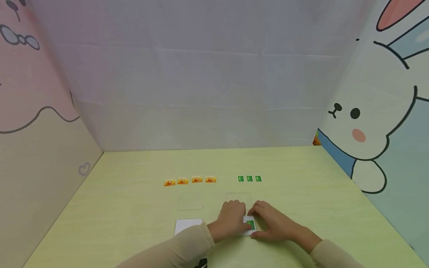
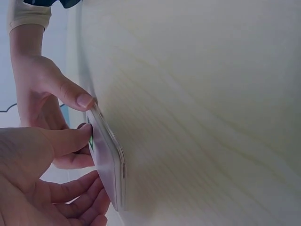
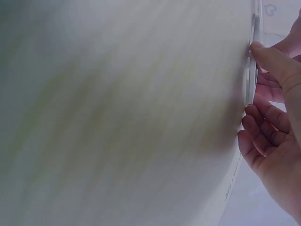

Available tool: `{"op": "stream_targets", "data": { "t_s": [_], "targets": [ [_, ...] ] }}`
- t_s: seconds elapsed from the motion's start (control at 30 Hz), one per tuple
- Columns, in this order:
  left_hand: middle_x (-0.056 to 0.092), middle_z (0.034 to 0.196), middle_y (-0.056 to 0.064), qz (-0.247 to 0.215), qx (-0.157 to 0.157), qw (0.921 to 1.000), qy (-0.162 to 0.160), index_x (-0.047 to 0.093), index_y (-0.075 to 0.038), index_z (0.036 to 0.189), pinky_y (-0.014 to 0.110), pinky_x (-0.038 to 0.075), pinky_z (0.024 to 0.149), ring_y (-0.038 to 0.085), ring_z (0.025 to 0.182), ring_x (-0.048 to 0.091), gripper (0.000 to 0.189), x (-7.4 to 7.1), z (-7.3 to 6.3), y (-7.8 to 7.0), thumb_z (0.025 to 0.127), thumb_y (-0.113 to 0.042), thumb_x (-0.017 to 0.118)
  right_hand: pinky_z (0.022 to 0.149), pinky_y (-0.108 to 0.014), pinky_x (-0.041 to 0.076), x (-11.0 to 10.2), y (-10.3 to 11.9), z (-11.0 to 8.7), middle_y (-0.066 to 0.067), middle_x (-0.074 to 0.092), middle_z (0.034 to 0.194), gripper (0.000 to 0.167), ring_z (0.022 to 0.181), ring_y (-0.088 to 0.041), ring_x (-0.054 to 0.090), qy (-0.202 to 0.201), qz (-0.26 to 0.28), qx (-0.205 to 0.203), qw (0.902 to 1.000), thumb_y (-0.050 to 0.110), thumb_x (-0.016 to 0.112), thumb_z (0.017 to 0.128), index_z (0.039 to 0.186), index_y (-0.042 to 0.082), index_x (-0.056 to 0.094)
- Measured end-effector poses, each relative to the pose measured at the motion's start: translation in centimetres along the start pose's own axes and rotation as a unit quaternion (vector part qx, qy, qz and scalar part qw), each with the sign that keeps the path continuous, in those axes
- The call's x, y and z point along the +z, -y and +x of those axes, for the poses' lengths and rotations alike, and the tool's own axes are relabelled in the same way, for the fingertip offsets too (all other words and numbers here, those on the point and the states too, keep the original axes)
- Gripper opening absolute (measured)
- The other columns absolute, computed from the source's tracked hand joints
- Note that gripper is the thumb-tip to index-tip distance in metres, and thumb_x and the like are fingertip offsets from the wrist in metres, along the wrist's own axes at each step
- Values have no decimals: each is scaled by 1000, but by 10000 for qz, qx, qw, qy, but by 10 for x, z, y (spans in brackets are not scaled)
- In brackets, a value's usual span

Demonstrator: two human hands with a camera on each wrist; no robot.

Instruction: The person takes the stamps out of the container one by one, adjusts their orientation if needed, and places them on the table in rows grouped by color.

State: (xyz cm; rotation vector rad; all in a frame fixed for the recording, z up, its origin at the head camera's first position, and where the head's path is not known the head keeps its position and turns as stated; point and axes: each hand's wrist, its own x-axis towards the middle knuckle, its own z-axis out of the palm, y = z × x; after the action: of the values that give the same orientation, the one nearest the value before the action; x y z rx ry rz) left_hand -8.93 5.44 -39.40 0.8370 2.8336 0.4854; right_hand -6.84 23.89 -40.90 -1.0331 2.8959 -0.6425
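Note:
A white square plate with a clear rim carries a small green picture and sits low between both hands at the table's front. My left hand is at its left side; the thumb presses on the green picture, and in the left wrist view its curled fingers touch the plate's edge. From the right, my right hand holds the plate by its edges, thumb at the near one and fingers at the far one. The plate's underside and left part are hidden.
Four-sided clear plates lie ahead, one at left and one beyond the hands. Another white square plate is partly under the left sleeve. Several orange cards and three green cards form a row farther back.

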Motion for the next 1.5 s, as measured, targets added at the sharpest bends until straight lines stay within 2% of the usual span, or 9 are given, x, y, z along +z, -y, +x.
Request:
{"op": "stream_targets", "data": {
  "t_s": [0.23, 0.43, 0.73, 1.03, 1.3, 1.5],
  "targets": [
    [49, 68, -3, 26, 13, 10000, -15, 58, -11, 77, 23, 29, 63, 11, 64, 40, 38, 3, 2, 1, 75, -44, 78, 92, -29, 47, 0, 0, -1, 8, 56, 108, 44, 102, -5, 49, -52, -29, -51, 10000, 40, 75, 80, 111, 13, 59],
    [47, 68, -4, 243, -29, 9997, 37, 58, -12, 81, 24, 30, 65, 12, 66, 40, 46, 4, 3, 0, 72, -52, 78, 92, -30, 47, 0, 0, -1, 9, 56, 108, 44, 103, -5, 50, -75, -106, -45, 9999, 41, 75, 81, 111, 14, 59],
    [49, 70, -3, 398, -107, 9991, 20, 59, -12, 83, 25, 32, 66, 13, 68, 41, 46, 3, 3, -4, 72, -52, 79, 92, -29, 47, -1, 0, -1, 8, 56, 108, 44, 102, -5, 50, -57, -83, -56, 9999, 40, 75, 80, 112, 13, 59],
    [51, 69, -3, 276, -5, 9996, -82, 60, -12, 80, 25, 32, 66, 12, 66, 42, 37, 3, 4, -1, 75, -44, 78, 91, -28, 47, -2, 2, -1, 6, 57, 107, 44, 101, -5, 49, -120, -93, -128, 9998, 37, 76, 79, 112, 12, 59],
    [54, 72, -3, -94, -67, 9999, -9, 64, -12, 82, 25, 34, 68, 11, 68, 42, 29, 1, 4, 3, 78, -37, 77, 91, -29, 47, 1, -1, -1, 7, 56, 107, 44, 101, -5, 49, -167, -133, -196, 9996, 38, 76, 80, 111, 13, 59],
    [55, 71, -3, -165, -7, 9999, -44, 64, -11, 79, 25, 34, 67, 11, 67, 43, 25, 0, 4, 5, 78, -33, 77, 92, -29, 47, 1, -1, -1, 8, 55, 108, 43, 102, -4, 49, -124, -122, -134, 9998, 37, 76, 80, 111, 13, 59]
  ]
}}
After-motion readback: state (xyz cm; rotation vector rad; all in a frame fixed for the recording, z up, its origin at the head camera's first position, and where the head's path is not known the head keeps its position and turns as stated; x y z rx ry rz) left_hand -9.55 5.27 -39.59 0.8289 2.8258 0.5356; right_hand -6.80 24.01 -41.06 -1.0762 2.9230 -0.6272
